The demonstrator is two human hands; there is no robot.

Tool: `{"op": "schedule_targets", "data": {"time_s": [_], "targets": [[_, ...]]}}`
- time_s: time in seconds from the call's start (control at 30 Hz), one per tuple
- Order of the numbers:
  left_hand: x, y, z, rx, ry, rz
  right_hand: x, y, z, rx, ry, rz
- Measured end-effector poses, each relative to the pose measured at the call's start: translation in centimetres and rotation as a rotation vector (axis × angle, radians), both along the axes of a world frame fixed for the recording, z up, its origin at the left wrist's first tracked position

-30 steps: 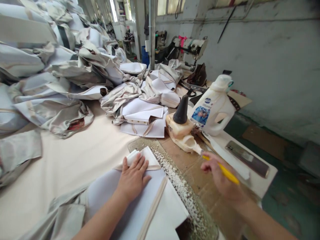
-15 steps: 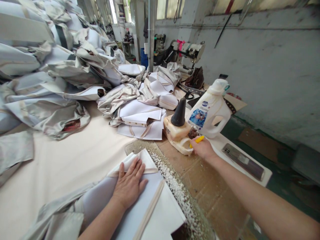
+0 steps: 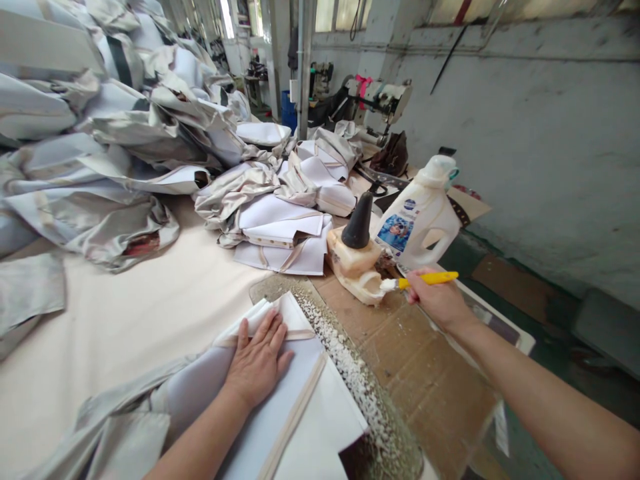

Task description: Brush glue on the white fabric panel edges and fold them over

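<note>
Yellow-handled brush point(image 3: 423, 280) is gripped in the right hand's point(image 3: 437, 300) closed fingers, its tip at the glue pot point(image 3: 357, 270) on the worktop point(image 3: 415, 360), while the left hand point(image 3: 257, 360) lies flat, fingers spread, on white fabric point(image 3: 295, 413).

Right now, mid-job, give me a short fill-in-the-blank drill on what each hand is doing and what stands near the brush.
1. The left hand lies flat on the white ____ piece.
2. The right hand holds a brush with a ____ handle.
3. The brush tip touches the glue-caked pot with the ____ cone on top.
4. Behind the pot stands a white plastic ____ with a blue label.

Missing words: fabric; yellow; black; jug
</note>
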State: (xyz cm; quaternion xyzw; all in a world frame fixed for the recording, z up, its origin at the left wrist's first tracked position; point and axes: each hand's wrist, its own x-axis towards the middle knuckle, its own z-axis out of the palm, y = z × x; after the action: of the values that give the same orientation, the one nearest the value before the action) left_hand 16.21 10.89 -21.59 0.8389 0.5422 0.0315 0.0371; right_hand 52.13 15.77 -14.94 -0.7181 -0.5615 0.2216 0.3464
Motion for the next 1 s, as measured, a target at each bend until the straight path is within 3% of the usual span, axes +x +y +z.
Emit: {"op": "schedule_targets", "data": {"time_s": [0.13, 0.2, 0.3, 0.4, 0.53, 0.63, 0.8, 1.0], "targets": [[0.1, 0.0, 0.1, -0.001, 0.000, 0.001, -0.6, -2.4, 0.0, -0.067, 0.074, 0.255], [0.0, 0.1, 0.3, -0.002, 0.003, 0.001, -0.6, -3.6, -0.1, -0.128, 0.094, 0.306], [-0.1, 0.4, 1.3, 0.005, 0.033, -0.022, -0.3, -4.5, -0.1, -0.176, 0.135, 0.261], [-0.5, 0.9, 2.7, 0.027, 0.077, -0.018, 0.1, -4.2, -0.4, -0.118, 0.193, 0.192], [-1.1, 1.6, 4.2, 0.015, 0.122, 0.128, -0.2, -3.2, -1.6, -0.027, 0.299, 0.070], [-1.4, 2.1, 4.5, -0.067, 0.131, 0.183, -0.5, -3.3, -1.8, -0.085, 0.224, 0.072], [-1.6, 2.2, 3.7, -0.107, 0.120, 0.102, -0.4, -3.9, -0.6, -0.050, 0.012, 0.072], [-1.8, 2.0, 3.3, -0.116, 0.077, 0.109, -0.3, -4.3, -0.4, 0.008, -0.134, 0.534]]}}
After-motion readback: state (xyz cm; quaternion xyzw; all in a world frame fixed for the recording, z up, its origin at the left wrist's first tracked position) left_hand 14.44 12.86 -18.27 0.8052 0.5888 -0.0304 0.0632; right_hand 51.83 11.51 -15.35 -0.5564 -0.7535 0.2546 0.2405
